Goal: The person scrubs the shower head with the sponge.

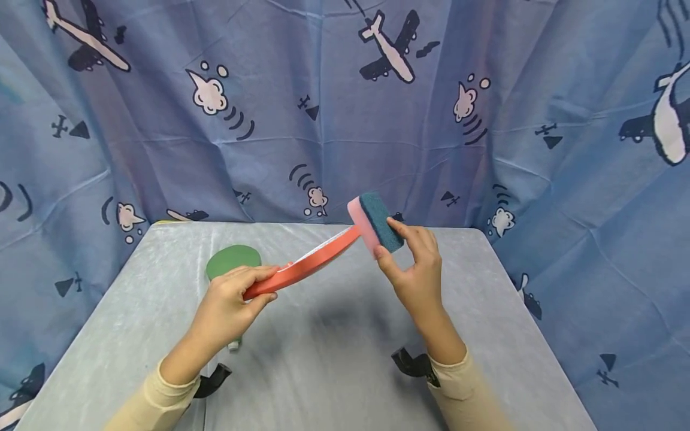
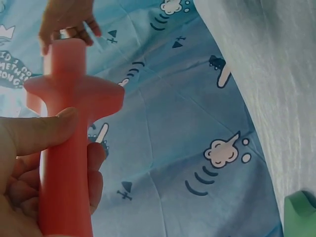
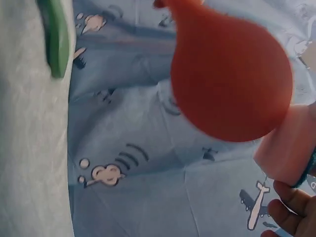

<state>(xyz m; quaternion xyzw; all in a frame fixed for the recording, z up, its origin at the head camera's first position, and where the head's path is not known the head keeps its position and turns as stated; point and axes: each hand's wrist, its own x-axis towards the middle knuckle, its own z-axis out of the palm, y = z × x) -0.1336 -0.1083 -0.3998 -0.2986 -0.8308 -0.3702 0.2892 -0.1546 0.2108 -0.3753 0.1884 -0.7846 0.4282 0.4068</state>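
Note:
My left hand point(image 1: 222, 306) grips the handle end of an orange paddle-shaped thing point(image 1: 315, 258), thumb and fingers on either side. Tilted up to the right, it shows a thin strip of white on its upper side; its round orange head point(image 3: 232, 74) is plain in the right wrist view. My right hand point(image 1: 421, 272) pinches a sponge point(image 1: 381, 220), pink on one side and dark teal on the other, between thumb and fingers. The sponge's pink side is right at the tip of the orange head. Both things are held up above the table.
A green round-headed thing point(image 1: 232, 261) with a handle lies on the table's left part, half hidden behind my left hand. A pale grey cloth covers the table point(image 1: 485, 329). Behind it hangs a blue curtain point(image 1: 334, 120) printed with airplanes.

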